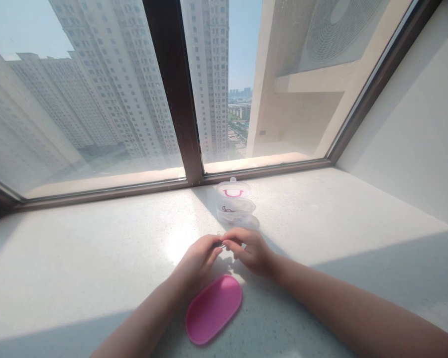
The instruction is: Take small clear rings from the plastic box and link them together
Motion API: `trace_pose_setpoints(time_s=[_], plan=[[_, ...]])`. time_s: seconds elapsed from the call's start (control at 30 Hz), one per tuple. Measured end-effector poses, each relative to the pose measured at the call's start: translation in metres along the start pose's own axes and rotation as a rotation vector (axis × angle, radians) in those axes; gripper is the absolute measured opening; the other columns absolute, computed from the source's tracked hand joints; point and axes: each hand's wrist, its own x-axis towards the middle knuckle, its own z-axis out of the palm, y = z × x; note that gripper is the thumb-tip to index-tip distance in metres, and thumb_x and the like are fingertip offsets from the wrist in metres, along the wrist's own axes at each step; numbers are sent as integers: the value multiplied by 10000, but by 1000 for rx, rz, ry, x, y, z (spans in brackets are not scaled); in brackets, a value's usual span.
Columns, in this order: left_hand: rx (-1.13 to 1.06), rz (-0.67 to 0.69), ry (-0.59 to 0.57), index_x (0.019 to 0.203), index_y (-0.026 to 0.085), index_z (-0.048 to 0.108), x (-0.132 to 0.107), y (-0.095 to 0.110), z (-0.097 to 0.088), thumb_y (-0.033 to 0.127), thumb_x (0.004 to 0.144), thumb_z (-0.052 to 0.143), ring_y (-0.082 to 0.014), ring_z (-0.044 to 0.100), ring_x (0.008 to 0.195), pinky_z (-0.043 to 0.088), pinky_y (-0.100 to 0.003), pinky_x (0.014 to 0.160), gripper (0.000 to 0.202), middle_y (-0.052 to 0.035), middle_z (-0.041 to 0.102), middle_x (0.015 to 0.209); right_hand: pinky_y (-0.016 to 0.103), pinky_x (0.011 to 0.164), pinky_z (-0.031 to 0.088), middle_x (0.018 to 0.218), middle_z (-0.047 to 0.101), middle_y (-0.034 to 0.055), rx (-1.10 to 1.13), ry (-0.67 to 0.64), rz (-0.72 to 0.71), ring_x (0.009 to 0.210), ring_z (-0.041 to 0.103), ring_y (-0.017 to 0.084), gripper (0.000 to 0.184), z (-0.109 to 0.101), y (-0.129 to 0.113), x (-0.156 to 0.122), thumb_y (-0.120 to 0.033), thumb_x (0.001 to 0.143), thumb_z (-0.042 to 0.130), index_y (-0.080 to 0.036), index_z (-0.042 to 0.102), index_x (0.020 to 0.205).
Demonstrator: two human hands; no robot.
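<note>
Wire (220,244), or something thin and dark like it, sits between our fingertips just beyond the far end of the pink tray (213,311). Our left hand (200,254) pinches it between thumb and forefinger; our right hand (253,252) meets it from the other side, thumb and fingers drawn together on it. It is too small for us to tell whether this is one piece or two linked ones.

The likeliest trouble, we judge, is a drop: so little of it shows that either pinch probably has scant purchase, and a slip would send it onto the sill (115,263) past the tray's far end rather than into the tray. Sun glare on that surface, left of our fingers, could make it hard to find. If we pull unevenly, a thin piece might bend or spring away.

Farther beyond the tray, in line with our hands, stands the clear box (236,213), its lid (233,191) raised on the window side and a dark curl showing at its wall. A careless push of our knuckles could tip it. Our left forearm runs close beside the tray, so drawing that elbow inward might shove it askew.
</note>
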Motion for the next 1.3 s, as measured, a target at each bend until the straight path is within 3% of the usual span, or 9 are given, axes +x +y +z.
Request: trace_pose_setpoints(time_s=[0.1,0.23,0.57,0.77,0.93,1.03,1.17,1.3], plan=[[-54,-54,42,1053,224,627,1,-4,1,299,896,498,-205,602,881,454,-299,793,216,-58,676,1016,249,517,450,691,655,21,36,13,91,486,567,118,135,0,0,2,-239,853,558,-177,678,839],[-175,-122,78,970,211,610,2,-7,1,292,871,529,-163,593,696,468,-268,679,151,-21,659,827,227,456,445,635,630,7,111,26,174,454,573,115,125,2,5,2,-270,826,607,-167,678,820],[-319,-148,133,892,176,624,5,-11,-3,300,869,525,-145,569,641,448,-256,645,161,-12,631,744,232,486,473,676,643,22,211,56,238,506,583,120,122,-1,8,6,-251,822,589,-151,656,844],[-291,-100,120,930,171,650,6,-22,-2,278,881,515,-147,587,676,465,-268,672,179,-31,669,803,235,525,473,671,608,3,154,51,166,544,582,120,114,-4,12,6,-237,861,545,-163,632,850],[-163,-45,159,982,193,675,9,-26,-6,279,868,547,-176,612,825,472,-293,761,192,-51,689,967,255,565,459,720,588,19,-57,73,-53,618,551,129,112,-11,11,10,-205,869,544,-178,650,845],[-94,-29,234,1085,205,639,11,-24,-13,303,874,542,-177,594,847,472,-300,752,252,-61,662,1059,265,562,460,783,594,42,-127,170,-167,677,547,149,115,-20,14,16,-189,864,551,-189,666,870],[-99,-70,313,1084,179,616,13,-27,-20,342,881,525,-189,589,838,474,-319,747,276,-73,657,995,324,655,480,823,550,53,-293,469,-213,758,548,184,109,-38,27,27,-212,851,585,-195,688,881],[-136,-135,331,998,166,621,16,-32,-22,382,872,531,-192,594,802,473,-329,742,265,-61,655,910,401,783,469,892,532,70,-468,524,-138,855,550,221,102,-53,45,36,-212,827,603,-198,699,795]])
